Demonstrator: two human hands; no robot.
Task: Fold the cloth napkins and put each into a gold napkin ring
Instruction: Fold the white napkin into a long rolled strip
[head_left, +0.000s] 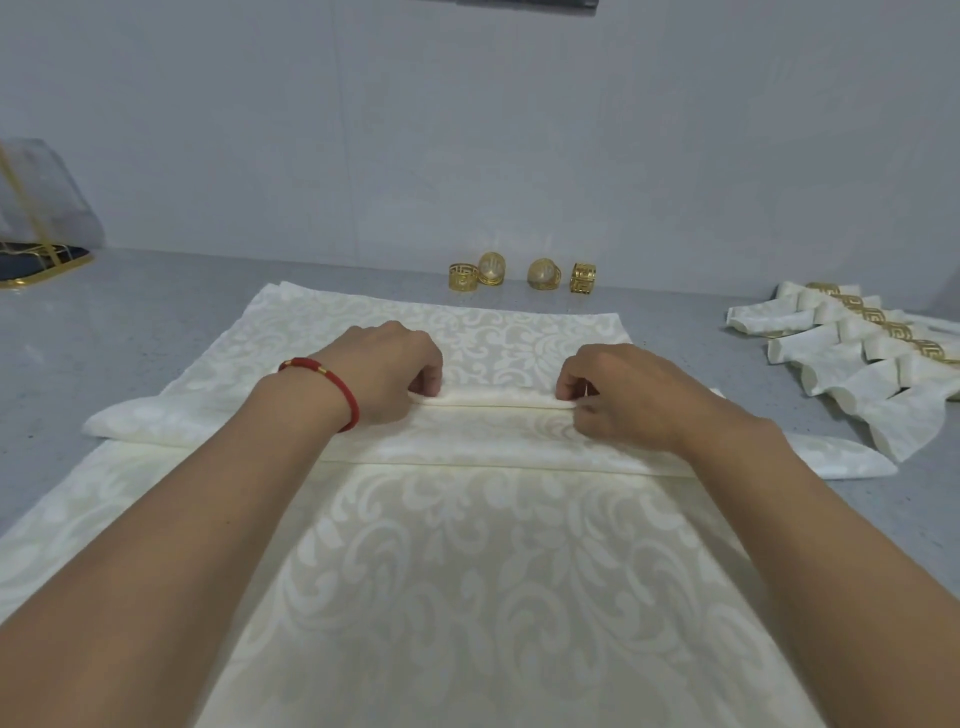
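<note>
Damask fills the lower frame: the cream, scroll-patterned cloth napkin (467, 571) lies spread on the grey table (130, 322), pleated across mid-frame. There I see my left hand (387, 369) and right hand (621, 395) each pinching an end of the raised fold, fingers clenched on it. If one pinch slips or pulls ahead, I expect a skewed pleat. Beyond, four loose gold metal napkin rings (522, 274) wait centre-top; finished ringed napkins (852, 353) lie at right.
</note>
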